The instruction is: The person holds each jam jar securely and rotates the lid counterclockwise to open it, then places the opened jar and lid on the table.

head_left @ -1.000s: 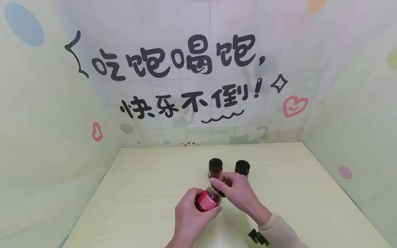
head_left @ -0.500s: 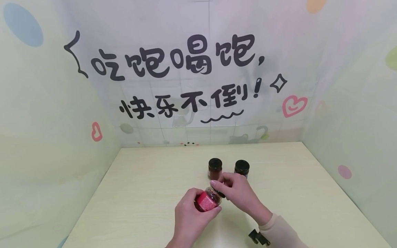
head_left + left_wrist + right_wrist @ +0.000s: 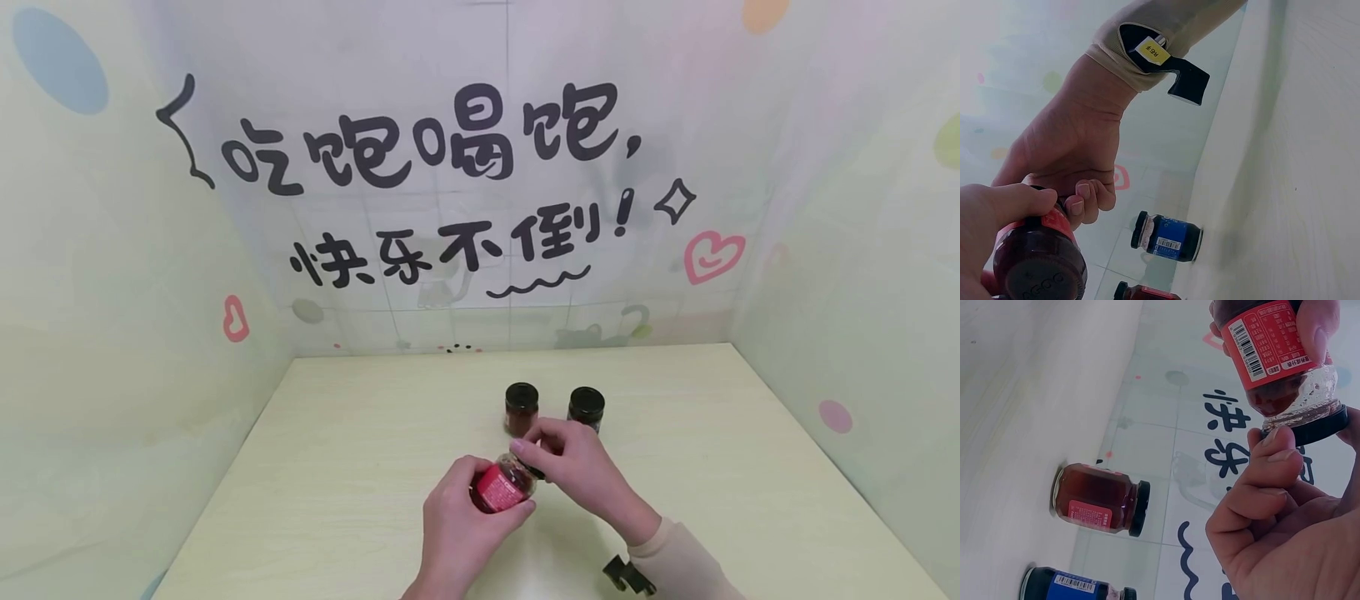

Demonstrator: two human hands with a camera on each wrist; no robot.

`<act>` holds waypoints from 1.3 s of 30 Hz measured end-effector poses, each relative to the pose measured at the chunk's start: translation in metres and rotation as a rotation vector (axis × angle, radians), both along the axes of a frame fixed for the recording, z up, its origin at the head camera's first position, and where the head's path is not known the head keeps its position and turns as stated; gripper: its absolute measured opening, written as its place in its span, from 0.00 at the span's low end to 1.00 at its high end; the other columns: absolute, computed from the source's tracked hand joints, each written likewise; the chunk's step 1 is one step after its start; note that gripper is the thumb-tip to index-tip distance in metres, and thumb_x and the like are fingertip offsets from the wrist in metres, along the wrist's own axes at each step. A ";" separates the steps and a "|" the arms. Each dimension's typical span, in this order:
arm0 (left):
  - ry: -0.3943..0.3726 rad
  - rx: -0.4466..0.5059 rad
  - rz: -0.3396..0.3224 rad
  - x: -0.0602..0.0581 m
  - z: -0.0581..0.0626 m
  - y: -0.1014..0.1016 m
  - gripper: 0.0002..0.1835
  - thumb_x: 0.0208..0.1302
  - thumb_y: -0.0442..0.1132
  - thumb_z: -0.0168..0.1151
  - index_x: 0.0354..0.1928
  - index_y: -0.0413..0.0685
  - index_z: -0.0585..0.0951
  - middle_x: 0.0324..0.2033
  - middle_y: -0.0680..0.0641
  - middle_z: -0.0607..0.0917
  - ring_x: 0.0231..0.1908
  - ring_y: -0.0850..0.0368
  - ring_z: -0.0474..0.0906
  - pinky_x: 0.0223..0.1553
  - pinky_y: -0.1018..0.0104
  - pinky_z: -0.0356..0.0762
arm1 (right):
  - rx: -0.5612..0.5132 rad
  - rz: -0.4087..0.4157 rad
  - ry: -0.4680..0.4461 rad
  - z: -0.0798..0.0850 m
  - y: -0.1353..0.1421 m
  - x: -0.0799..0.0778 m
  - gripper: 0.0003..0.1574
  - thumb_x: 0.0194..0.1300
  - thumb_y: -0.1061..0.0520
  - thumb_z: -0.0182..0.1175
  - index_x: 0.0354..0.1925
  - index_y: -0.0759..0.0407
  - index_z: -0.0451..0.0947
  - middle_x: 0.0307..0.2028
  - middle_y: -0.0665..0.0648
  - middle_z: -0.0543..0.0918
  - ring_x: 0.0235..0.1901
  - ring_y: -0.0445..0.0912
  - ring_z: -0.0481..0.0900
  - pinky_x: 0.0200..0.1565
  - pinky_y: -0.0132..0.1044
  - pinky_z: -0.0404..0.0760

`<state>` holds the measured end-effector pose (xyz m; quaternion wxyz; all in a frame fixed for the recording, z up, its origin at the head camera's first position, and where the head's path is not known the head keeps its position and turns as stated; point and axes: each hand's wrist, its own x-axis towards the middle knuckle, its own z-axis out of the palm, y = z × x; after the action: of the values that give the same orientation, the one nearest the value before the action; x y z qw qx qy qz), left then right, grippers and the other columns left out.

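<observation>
My left hand grips a glass jar with a red label and dark red contents, held tilted above the table. At the jar's upper right end, my right hand holds the black lid between thumb and curled fingers. The lid sits at the jar's mouth in the right wrist view; whether it is threaded tight I cannot tell. Just behind the hands stands a second red-labelled jar with a black lid. To its right is a blue-labelled dark jar, partly hidden by my right hand in the head view.
The pale wood table reaches back to a printed wall with large black characters. Side walls close it in on the left and right. A black camera mount juts from the right sleeve.
My right thumb and fingers have shifted slightly at the lid. The left hand keeps its place around the jar, and the two standing jars have not moved.
</observation>
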<state>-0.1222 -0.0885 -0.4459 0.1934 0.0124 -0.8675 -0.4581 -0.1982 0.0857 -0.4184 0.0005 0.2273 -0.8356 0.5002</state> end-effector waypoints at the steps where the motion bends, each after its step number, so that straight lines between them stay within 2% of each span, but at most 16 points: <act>1: -0.003 0.000 0.000 0.000 0.000 0.000 0.29 0.39 0.54 0.85 0.42 0.58 0.79 0.36 0.61 0.81 0.38 0.63 0.79 0.35 0.70 0.81 | 0.000 0.002 0.000 0.000 0.000 0.000 0.13 0.65 0.38 0.66 0.31 0.41 0.82 0.14 0.45 0.70 0.18 0.38 0.67 0.21 0.33 0.69; 19: 0.008 -0.001 -0.012 0.000 -0.002 0.001 0.28 0.39 0.55 0.85 0.40 0.59 0.78 0.34 0.63 0.80 0.36 0.64 0.78 0.33 0.69 0.80 | 0.003 0.028 0.043 -0.003 0.004 0.000 0.07 0.67 0.40 0.65 0.34 0.37 0.82 0.15 0.43 0.68 0.19 0.37 0.65 0.22 0.32 0.67; 30: -0.006 0.006 -0.021 -0.001 -0.003 0.002 0.28 0.38 0.54 0.85 0.40 0.60 0.78 0.34 0.62 0.81 0.35 0.64 0.78 0.33 0.69 0.80 | 0.010 0.040 0.026 -0.006 0.006 0.000 0.04 0.67 0.43 0.66 0.38 0.38 0.82 0.17 0.46 0.72 0.20 0.39 0.68 0.23 0.33 0.69; 39: -0.024 0.009 -0.031 -0.002 -0.002 0.002 0.28 0.39 0.55 0.85 0.41 0.60 0.79 0.34 0.62 0.81 0.35 0.63 0.78 0.33 0.69 0.80 | 0.004 0.061 0.016 -0.002 0.008 0.000 0.05 0.67 0.43 0.66 0.39 0.38 0.82 0.18 0.47 0.73 0.21 0.40 0.68 0.23 0.33 0.70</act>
<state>-0.1246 -0.0861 -0.4477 0.1758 0.0051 -0.8677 -0.4649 -0.1978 0.0942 -0.4204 -0.0087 0.2568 -0.8293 0.4963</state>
